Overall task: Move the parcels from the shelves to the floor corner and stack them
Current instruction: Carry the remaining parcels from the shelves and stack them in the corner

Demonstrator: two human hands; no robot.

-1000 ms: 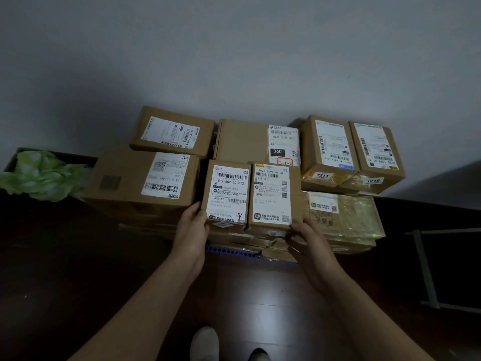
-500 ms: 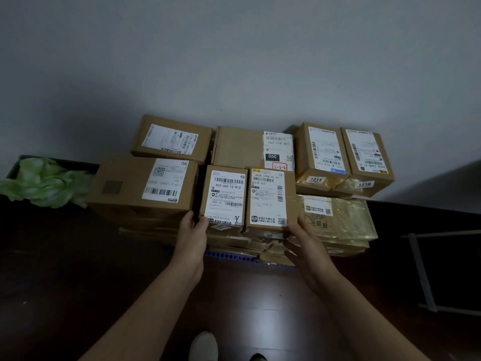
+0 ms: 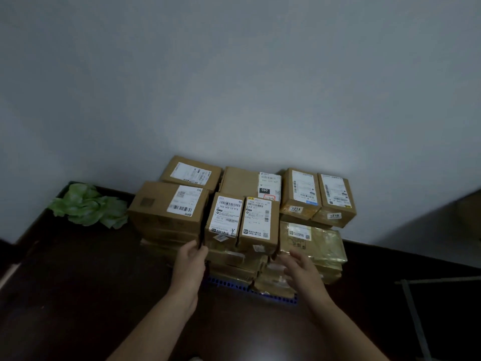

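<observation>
Straight ahead, the grey wall point(image 3: 234, 87) met the dark floor point(image 3: 78, 295), and I saw the parcel stack point(image 3: 239, 182) sitting tight against that wall, just beyond both hands. The left hand point(image 3: 191, 259) had its fingers loosely curled and gripped nothing. Its tips were right at the lower corner of the small box point(image 3: 226, 217) labelled 502-602-12-812, and I couldn't tell whether they touched it. The right hand point(image 3: 299, 267) was blurred, with its fingers spread and relaxed, carrying nothing. It was just short of the second small box point(image 3: 257, 221), which stood flush beside the first. Past the right fingertips lay a gold-taped parcel point(image 3: 312, 241). Between the wrists, a blue mat point(image 3: 234, 284) showed under the stack. Well off to the left hand's outer side sat a green leafy bundle point(image 3: 88, 204).
</observation>
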